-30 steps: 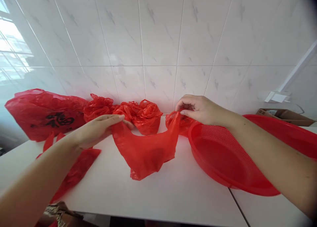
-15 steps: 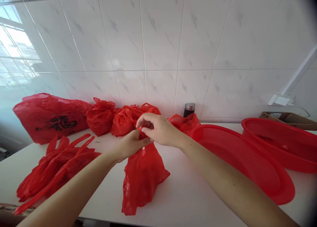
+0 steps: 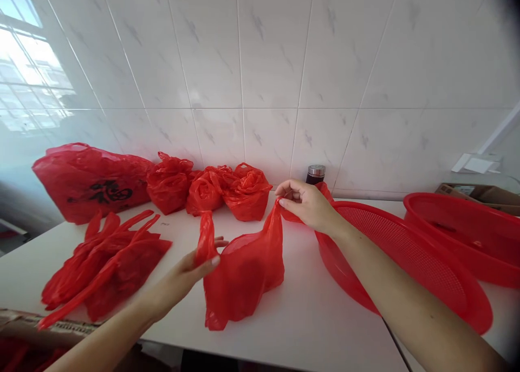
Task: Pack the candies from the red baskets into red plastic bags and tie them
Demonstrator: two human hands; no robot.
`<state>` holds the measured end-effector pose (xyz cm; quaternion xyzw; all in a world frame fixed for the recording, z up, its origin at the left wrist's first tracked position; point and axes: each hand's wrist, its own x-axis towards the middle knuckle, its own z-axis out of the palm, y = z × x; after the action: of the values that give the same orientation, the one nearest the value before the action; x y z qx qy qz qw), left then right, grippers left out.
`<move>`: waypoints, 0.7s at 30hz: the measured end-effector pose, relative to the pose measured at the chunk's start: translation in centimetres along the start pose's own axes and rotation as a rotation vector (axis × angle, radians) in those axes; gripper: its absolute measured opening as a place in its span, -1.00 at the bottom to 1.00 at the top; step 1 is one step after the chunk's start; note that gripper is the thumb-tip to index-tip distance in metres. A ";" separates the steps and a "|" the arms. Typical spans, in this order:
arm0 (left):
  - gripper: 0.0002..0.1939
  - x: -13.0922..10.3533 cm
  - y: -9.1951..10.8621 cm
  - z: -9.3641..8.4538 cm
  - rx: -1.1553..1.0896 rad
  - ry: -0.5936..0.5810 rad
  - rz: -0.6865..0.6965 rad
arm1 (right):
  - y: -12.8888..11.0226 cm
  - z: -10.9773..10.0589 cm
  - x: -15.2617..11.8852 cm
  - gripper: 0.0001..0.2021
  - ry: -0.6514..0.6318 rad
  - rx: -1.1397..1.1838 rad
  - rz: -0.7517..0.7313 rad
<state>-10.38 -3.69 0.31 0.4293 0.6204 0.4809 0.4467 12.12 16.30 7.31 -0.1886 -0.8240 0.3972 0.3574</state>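
A thin red plastic bag (image 3: 244,280) stands on the table in front of me, its mouth spread between two raised handles. My right hand (image 3: 303,201) pinches the top of the right handle and pulls it up. My left hand (image 3: 199,261) is wrapped round the base of the left handle, thumb in front and fingers partly hidden behind the plastic. A dark shape shows faintly through the bag's side; I cannot make out what it is.
Flat red bags (image 3: 109,258) lie at the left. Behind stand filled red bags (image 3: 247,193) and a large printed red bag (image 3: 93,182). Red perforated baskets (image 3: 406,263), a flask (image 3: 316,173) and a cardboard tray (image 3: 479,196) are on the right. An open carton (image 3: 52,328) sits below the table's edge.
My hands were together at the bag's gathered top. They have moved apart, right hand to the right, left hand lower left, and the bag's neck is now undone with its handles separated.
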 end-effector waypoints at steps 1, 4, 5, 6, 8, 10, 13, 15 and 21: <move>-0.66 0.5 0.3 0.5 -0.076 0.021 0.007 | -0.2 0.1 0.0 -0.89 -0.011 0.022 -0.005; -0.81 2.2 1.9 2.0 -0.425 0.027 -0.015 | -1.5 0.7 0.3 -0.85 -0.111 0.122 -0.046; -0.85 2.8 2.5 2.4 -0.508 0.007 -0.040 | -2.0 1.0 0.6 -0.82 -0.161 0.155 -0.070; -0.89 3.2 3.1 2.8 -0.544 -0.023 -0.062 | -2.6 1.4 0.9 -0.80 -0.208 0.181 -0.096; -0.98 3.6 4.1 3.4 -0.472 -0.126 -0.092 | -3.4 2.4 1.7 -0.76 -0.281 0.199 -0.141; -0.92 3.6 5.0 3.9 -0.301 -0.280 -0.102 | -3.9 3.5 2.6 -0.73 -0.338 0.177 -0.160; -0.71 3.3 6.1 4.2 -0.087 -0.458 -0.106 | -3.9 5.3 3.5 -0.73 -0.378 0.121 -0.161; -0.69 3.3 6.6 4.4 -0.009 -0.440 -0.109 | -3.7 6.1 3.5 -0.74 -0.383 0.108 -0.168; -0.48 3.8 6.1 4.2 0.090 -0.258 -0.133 | -2.2 5.4 1.9 -0.81 -0.391 -0.009 -0.077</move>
<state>-6.59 1.93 5.20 0.4650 0.6058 0.3631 0.5338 6.78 13.30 7.59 -0.0775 -0.8861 0.4086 0.2046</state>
